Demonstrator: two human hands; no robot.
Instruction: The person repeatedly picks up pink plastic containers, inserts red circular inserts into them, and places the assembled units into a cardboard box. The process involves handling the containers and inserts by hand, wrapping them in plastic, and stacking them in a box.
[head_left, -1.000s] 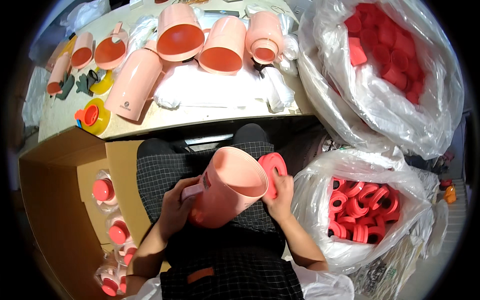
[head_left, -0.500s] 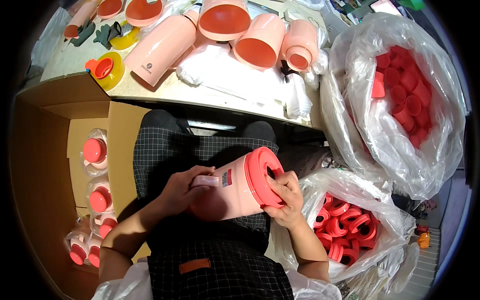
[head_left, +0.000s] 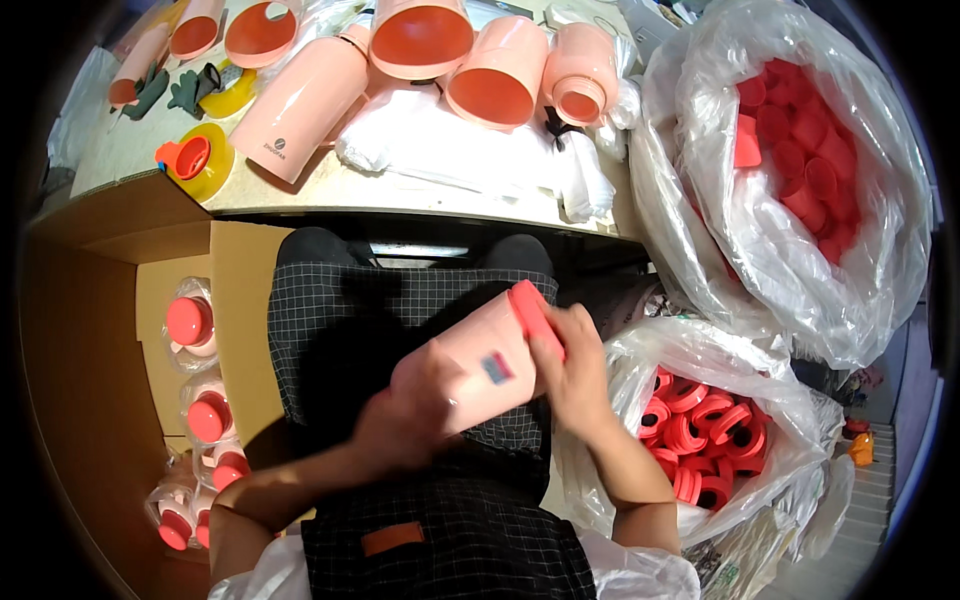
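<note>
Over my lap a wide pink bottle (head_left: 480, 370) lies tilted, its coral red lid (head_left: 537, 318) pointing up to the right. My left hand (head_left: 415, 405) is closed on the bottle's lower body, smeared by motion; the handle cannot be made out. My right hand (head_left: 580, 375) is closed around the lid, thumb across its side and fingers partly hidden behind it. A small label (head_left: 496, 368) shows on the bottle's wall between my hands.
Left stands a cardboard box (head_left: 245, 330) with several wrapped pink bottles (head_left: 188, 322). A table (head_left: 330, 195) ahead bears pink bottle parts, yellow tape rolls and white bags. At right, plastic bags hold red lids (head_left: 705, 430) and red cups (head_left: 800, 150).
The bottle has turned about its length, so the label now sits nearer the lid and the handle no longer shows. My left hand has moved down; my right hand stays at the lid.
</note>
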